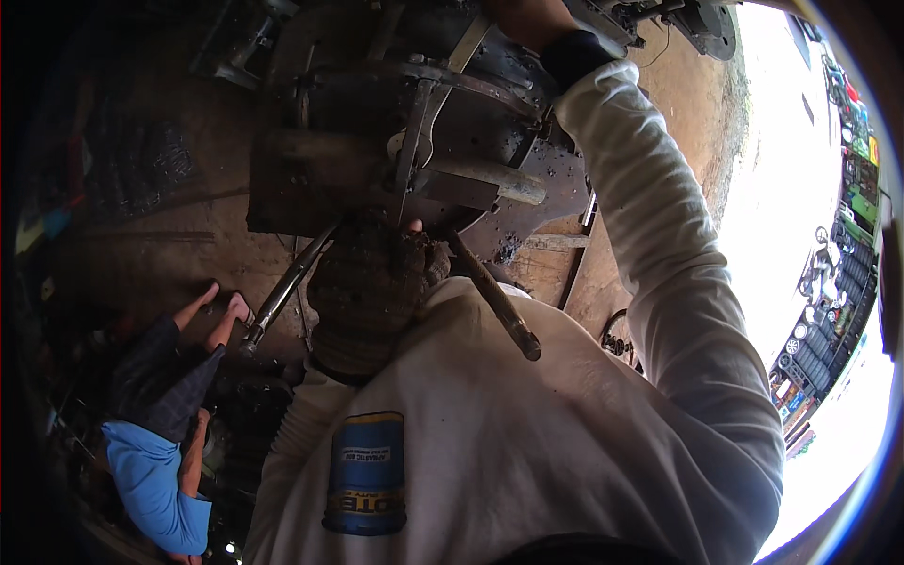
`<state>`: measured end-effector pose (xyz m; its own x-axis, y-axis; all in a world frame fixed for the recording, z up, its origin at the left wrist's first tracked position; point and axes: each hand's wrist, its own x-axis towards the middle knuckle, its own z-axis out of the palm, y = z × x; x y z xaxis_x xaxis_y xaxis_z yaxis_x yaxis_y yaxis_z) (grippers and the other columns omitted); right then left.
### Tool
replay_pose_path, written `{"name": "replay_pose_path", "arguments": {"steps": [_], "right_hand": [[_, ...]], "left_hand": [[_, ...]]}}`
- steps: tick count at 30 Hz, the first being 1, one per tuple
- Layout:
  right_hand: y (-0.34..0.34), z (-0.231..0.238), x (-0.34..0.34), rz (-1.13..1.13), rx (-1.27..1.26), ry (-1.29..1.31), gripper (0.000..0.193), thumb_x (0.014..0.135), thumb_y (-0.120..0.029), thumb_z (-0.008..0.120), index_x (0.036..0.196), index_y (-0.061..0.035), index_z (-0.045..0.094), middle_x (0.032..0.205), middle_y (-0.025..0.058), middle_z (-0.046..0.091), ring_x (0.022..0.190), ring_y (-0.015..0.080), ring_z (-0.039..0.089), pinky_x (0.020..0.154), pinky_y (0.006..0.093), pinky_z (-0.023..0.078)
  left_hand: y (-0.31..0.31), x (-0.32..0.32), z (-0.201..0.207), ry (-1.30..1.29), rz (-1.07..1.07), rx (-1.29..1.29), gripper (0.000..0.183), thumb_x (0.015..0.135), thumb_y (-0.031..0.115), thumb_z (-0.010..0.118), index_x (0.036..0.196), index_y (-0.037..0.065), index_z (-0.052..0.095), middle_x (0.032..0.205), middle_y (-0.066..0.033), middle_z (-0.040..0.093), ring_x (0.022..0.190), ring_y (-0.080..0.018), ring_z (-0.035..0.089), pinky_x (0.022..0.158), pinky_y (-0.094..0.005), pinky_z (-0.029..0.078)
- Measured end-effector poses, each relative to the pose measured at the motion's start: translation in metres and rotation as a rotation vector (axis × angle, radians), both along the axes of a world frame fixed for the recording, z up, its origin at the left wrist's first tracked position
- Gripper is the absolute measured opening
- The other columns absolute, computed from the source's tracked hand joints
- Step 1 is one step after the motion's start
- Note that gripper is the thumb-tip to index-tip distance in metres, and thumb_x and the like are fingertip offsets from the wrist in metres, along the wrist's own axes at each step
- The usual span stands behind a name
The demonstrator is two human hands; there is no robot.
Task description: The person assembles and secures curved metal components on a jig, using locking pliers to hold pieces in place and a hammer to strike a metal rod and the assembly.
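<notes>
My left hand wears a thick, dirty, dark knitted glove, with one bare fingertip poking through. Its fingers curl at the near edge of a dark, greasy metal machine, by the lower end of a flat metal bar; whatever they grip is hidden. Reaching over the machine's far right side, my right hand is cut off by the upper edge, so its fingers do not show. A dark band circles that wrist. Two metal rods, one smooth and one ridged, stick out toward me either side of the glove.
A person in a blue shirt and dark shorts is at the lower left, feet on the brown floor. Dark crumbs lie on the machine's right side. Beyond the bright ground at far right stand tyres and vehicles.
</notes>
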<state>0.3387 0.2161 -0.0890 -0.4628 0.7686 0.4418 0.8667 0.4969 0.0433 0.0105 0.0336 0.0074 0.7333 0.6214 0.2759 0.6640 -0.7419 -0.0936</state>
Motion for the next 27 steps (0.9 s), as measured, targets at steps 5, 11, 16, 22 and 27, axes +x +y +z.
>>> {"name": "replay_pose_path", "arguments": {"steps": [5, 11, 16, 22, 27], "right_hand": [[-0.017, 0.006, 0.001, -0.032, 0.036, -0.004, 0.013, 0.078, -0.012, 0.057, 0.087, -0.0055, 0.064, 0.082, 0.0143, 0.060, 0.077, 0.0337, 0.061, 0.067, 0.0439, 0.052], [-0.046, 0.018, 0.005, -0.158, -0.091, 0.052, 0.016, 0.079, -0.013, 0.057, 0.091, -0.0079, 0.067, 0.082, 0.0160, 0.060, 0.079, 0.0346, 0.061, 0.069, 0.0432, 0.052], [-0.047, 0.025, -0.001, -0.238, -0.214, 0.175, 0.015, 0.082, -0.015, 0.057, 0.087, -0.0044, 0.066, 0.083, 0.0174, 0.061, 0.078, 0.0360, 0.063, 0.066, 0.0450, 0.052], [-0.010, 0.045, 0.031, -0.620, -0.368, 0.421, 0.015, 0.084, -0.016, 0.058, 0.085, -0.0025, 0.065, 0.076, 0.0155, 0.063, 0.071, 0.0353, 0.063, 0.063, 0.0409, 0.051], [-0.073, 0.088, 0.056, -0.691, -0.317, 0.910, 0.023, 0.094, -0.023, 0.055, 0.089, -0.0022, 0.063, 0.075, 0.0145, 0.064, 0.069, 0.0337, 0.061, 0.062, 0.0389, 0.049]], "left_hand": [[-0.007, -0.003, -0.002, 0.080, 0.069, -0.176, 0.034, 0.090, 0.027, 0.066, 0.121, 0.014, 0.059, 0.105, -0.0207, 0.065, 0.090, -0.0348, 0.065, 0.069, -0.0431, 0.055], [-0.002, -0.003, -0.001, 0.068, -0.040, -0.029, 0.036, 0.092, 0.029, 0.062, 0.123, 0.011, 0.056, 0.102, -0.0187, 0.065, 0.082, -0.0323, 0.064, 0.060, -0.0425, 0.053], [-0.011, -0.002, -0.003, 0.176, 0.050, 0.015, 0.035, 0.091, 0.029, 0.063, 0.121, 0.012, 0.058, 0.097, -0.0160, 0.066, 0.077, -0.0306, 0.064, 0.057, -0.0405, 0.052], [0.001, -0.002, -0.001, -0.034, 0.032, -0.133, 0.033, 0.091, 0.038, 0.061, 0.110, 0.011, 0.063, 0.089, -0.0124, 0.065, 0.076, -0.0291, 0.064, 0.058, -0.0395, 0.053], [0.001, -0.014, -0.015, -0.077, -0.080, 0.057, 0.042, 0.088, 0.047, 0.062, 0.103, 0.008, 0.064, 0.089, -0.0127, 0.065, 0.080, -0.0285, 0.065, 0.066, -0.0391, 0.055]]}}
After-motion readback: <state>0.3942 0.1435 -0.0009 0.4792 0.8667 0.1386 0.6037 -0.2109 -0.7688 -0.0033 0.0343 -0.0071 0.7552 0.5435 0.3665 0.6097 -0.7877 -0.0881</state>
